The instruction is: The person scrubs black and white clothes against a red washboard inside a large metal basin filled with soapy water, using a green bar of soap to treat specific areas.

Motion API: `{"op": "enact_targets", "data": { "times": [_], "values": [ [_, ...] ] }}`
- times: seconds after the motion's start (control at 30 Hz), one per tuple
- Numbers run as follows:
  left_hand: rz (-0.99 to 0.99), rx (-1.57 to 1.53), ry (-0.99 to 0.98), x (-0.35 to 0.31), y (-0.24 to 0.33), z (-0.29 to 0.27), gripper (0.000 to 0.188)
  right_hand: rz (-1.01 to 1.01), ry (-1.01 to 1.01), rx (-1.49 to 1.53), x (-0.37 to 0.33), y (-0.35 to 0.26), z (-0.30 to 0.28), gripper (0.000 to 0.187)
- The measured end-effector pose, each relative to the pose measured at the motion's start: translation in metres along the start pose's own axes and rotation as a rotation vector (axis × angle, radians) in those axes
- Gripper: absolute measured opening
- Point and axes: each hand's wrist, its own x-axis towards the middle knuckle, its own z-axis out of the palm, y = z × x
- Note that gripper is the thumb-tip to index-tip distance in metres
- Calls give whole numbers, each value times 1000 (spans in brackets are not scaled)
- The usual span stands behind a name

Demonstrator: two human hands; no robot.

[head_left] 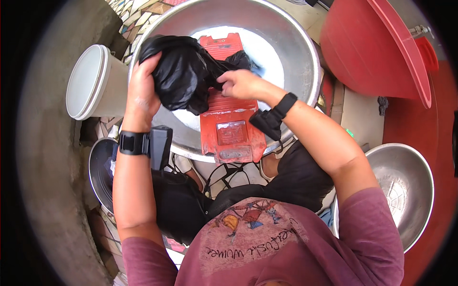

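Note:
A bunched, wet-looking black garment (pixel 179 71) hangs over the left half of a large metal basin (pixel 298 57). My left hand (pixel 147 86) grips its left side, the fingers partly hidden by the cloth. My right hand (pixel 241 85) is closed on the garment's right edge, over the washboard. That red plastic washboard (pixel 231 117) leans in the basin, its near end resting on the rim close to my knees. White suds (pixel 272 52) lie in the basin, and some dark cloth (pixel 239 59) trails onto the board and into them.
A lidded white bucket (pixel 88 82) stands left of the basin, by a concrete wall (pixel 57 157). Below it is a dark basin (pixel 101 167) with cloth inside. At right are a tilted large red tub (pixel 367 47) and a smaller metal basin (pixel 405 190).

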Motion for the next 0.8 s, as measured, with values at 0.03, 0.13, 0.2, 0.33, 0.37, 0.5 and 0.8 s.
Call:
{"op": "enact_targets", "data": {
  "times": [0.03,0.13,0.2,0.33,0.37,0.5,0.8],
  "values": [
    [-38,-84,6,-2,5,-2,30,-1,-48,-13,0,-3,8,51],
    [-19,-193,-85,-8,22,-11,33,52,-40,80,0,-19,28,65],
    [21,-216,-116,-11,28,-13,33,37,33,172,11,-16,43,60],
    [69,-193,-14,-11,32,-8,34,18,67,468,22,-15,43,41],
    [74,-220,-19,-8,32,-12,34,55,76,625,19,-18,37,35],
    [3,-221,97,4,37,-45,33,46,133,1170,15,-30,1,18],
    [-83,-8,251,15,39,-60,29,-369,252,1383,-6,-47,-70,14]
  ]
}}
